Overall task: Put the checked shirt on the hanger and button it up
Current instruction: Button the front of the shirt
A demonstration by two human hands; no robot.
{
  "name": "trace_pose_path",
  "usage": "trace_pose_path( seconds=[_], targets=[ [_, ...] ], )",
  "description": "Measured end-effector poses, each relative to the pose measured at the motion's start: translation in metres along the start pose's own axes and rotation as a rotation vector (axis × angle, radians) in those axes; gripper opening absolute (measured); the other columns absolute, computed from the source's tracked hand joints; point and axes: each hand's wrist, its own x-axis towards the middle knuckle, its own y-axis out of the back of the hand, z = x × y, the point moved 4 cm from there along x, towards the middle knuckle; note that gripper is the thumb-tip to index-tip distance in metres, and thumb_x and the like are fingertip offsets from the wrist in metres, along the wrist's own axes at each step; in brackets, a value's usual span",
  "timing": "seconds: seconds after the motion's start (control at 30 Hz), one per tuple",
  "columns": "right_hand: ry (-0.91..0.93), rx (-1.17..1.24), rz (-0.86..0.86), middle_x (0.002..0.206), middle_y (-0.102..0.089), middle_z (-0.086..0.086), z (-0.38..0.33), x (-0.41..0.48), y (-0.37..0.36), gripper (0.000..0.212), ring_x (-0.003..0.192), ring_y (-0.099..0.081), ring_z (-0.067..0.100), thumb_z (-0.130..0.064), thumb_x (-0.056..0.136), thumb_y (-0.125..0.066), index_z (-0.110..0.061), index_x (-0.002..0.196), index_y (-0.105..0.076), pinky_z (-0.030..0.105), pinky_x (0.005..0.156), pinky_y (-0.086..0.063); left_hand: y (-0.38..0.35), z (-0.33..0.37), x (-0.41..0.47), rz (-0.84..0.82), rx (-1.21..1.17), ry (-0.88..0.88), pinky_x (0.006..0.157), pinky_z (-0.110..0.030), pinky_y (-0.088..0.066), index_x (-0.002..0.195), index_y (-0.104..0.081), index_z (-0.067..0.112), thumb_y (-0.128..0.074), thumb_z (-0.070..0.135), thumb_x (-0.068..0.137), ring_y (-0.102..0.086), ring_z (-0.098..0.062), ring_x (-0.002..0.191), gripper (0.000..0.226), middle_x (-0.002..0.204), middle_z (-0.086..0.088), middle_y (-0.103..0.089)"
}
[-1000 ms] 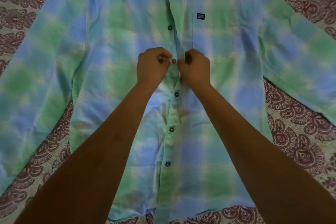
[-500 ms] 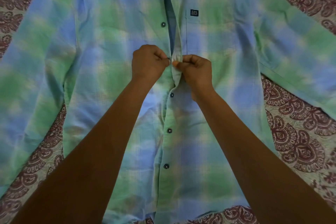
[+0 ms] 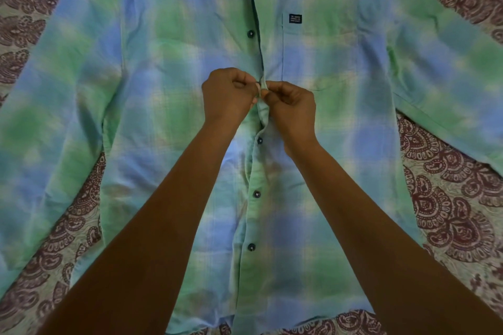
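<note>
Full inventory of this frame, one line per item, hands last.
checked shirt: 1, blue and green check, spread front-up on the bedspread, sleeves out to both sides
buttons: 5 visible, dark, down the front edge; two above the hands, three below
label: 1, dark with pale text too small to read, at the top of the chest pocket
bedspread: 1, pale with maroon paisley print, under the shirt
hanger: none in view
left hand: 1, pinches the shirt's front edge at mid-chest
right hand: 1, pinches the same edge, fingertips against the left hand's
</note>
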Motion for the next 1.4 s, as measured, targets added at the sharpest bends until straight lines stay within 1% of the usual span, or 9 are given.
trace_pose_path(
  seconds=[0.2,0.4,0.5,0.57,0.67,0.83,1.0,1.23,1.4],
  targets=[
    [-0.072,0.074,-0.086,0.069,-0.061,0.012,0.0,0.008,0.004,0.016,0.07,-0.055,0.023,-0.003,0.082,-0.06,-0.01,0.069,-0.066,0.034,0.069,-0.047,-0.002,-0.003,0.004,-0.066,-0.109,0.078,0.056,-0.016,-0.053,0.07,-0.065,0.011,-0.068,0.0,0.077,-0.062,-0.006,0.051,0.013,0.064,-0.005,-0.064],
    [-0.065,-0.027,-0.185,0.065,-0.063,0.005,-0.001,0.023,0.004,0.013,0.061,-0.057,0.014,-0.002,0.074,-0.07,-0.012,0.068,-0.066,0.029,0.068,-0.049,-0.005,-0.011,0.008,-0.053,-0.183,0.155,0.057,-0.016,-0.055,0.081,-0.064,0.003,-0.061,-0.008,0.079,-0.064,-0.015,0.061,0.011,0.073,-0.011,-0.063],
    [-0.017,-0.117,-0.121,0.064,-0.063,0.002,-0.001,0.026,0.003,0.02,0.062,-0.059,0.015,-0.003,0.07,-0.073,-0.019,0.063,-0.063,0.032,0.068,-0.051,-0.007,-0.011,0.008,-0.055,-0.179,0.182,0.06,-0.016,-0.055,0.072,-0.063,0.008,-0.058,-0.004,0.082,-0.065,-0.014,0.065,0.017,0.075,-0.008,-0.064],
    [0.036,-0.188,-0.068,0.066,-0.065,0.001,0.001,0.022,0.0,0.022,0.066,-0.063,0.017,-0.005,0.07,-0.071,-0.023,0.062,-0.061,0.038,0.072,-0.056,-0.009,-0.013,0.006,-0.062,-0.182,0.183,0.066,-0.021,-0.054,0.067,-0.064,0.012,-0.065,0.006,0.081,-0.064,-0.016,0.067,0.015,0.074,-0.009,-0.065],
    [0.09,-0.2,0.0,0.064,-0.062,-0.007,0.003,0.012,-0.003,0.02,0.065,-0.062,0.013,-0.011,0.074,-0.071,-0.023,0.064,-0.058,0.037,0.072,-0.056,-0.012,-0.016,0.003,-0.017,-0.194,0.184,0.068,-0.026,-0.05,0.066,-0.065,0.015,-0.071,0.015,0.078,-0.061,-0.017,0.068,0.014,0.069,-0.007,-0.064],
    [0.108,-0.123,0.067,0.066,-0.06,-0.008,0.004,0.001,-0.004,0.013,0.065,-0.06,0.011,-0.006,0.076,-0.07,-0.014,0.075,-0.06,0.037,0.073,-0.057,-0.014,-0.013,0.0,-0.032,-0.316,0.275,0.054,-0.013,-0.047,0.068,-0.063,0.014,-0.068,0.011,0.081,-0.058,-0.008,0.058,0.014,0.065,-0.003,-0.061],
    [0.127,-0.113,0.085,0.072,-0.063,-0.005,0.004,-0.001,-0.006,0.011,0.066,-0.06,0.01,-0.003,0.076,-0.067,-0.012,0.083,-0.064,0.032,0.073,-0.056,-0.012,-0.012,-0.001,-0.094,-0.397,0.316,0.061,-0.013,-0.05,0.074,-0.062,0.014,-0.065,0.01,0.083,-0.058,-0.006,0.061,0.011,0.07,-0.002,-0.061],
    [0.131,0.05,0.106,0.08,-0.066,0.002,0.012,-0.011,-0.013,0.012,0.072,-0.064,0.012,0.001,0.081,-0.063,-0.004,0.091,-0.065,0.027,0.074,-0.056,-0.015,-0.02,-0.005,-0.078,-0.513,0.238,0.059,-0.015,-0.047,0.071,-0.059,0.015,-0.06,0.01,0.087,-0.053,-0.009,0.062,0.017,0.065,0.0,-0.057],
    [0.166,0.003,0.066,0.079,-0.067,-0.001,0.004,-0.01,-0.009,0.012,0.071,-0.065,0.007,-0.001,0.081,-0.063,-0.007,0.091,-0.066,0.018,0.07,-0.053,-0.018,-0.015,-0.007,-0.059,-0.543,0.225,0.051,-0.011,-0.044,0.073,-0.058,0.015,-0.056,0.008,0.089,-0.052,-0.002,0.052,0.017,0.065,0.0,-0.055]
  ],
)
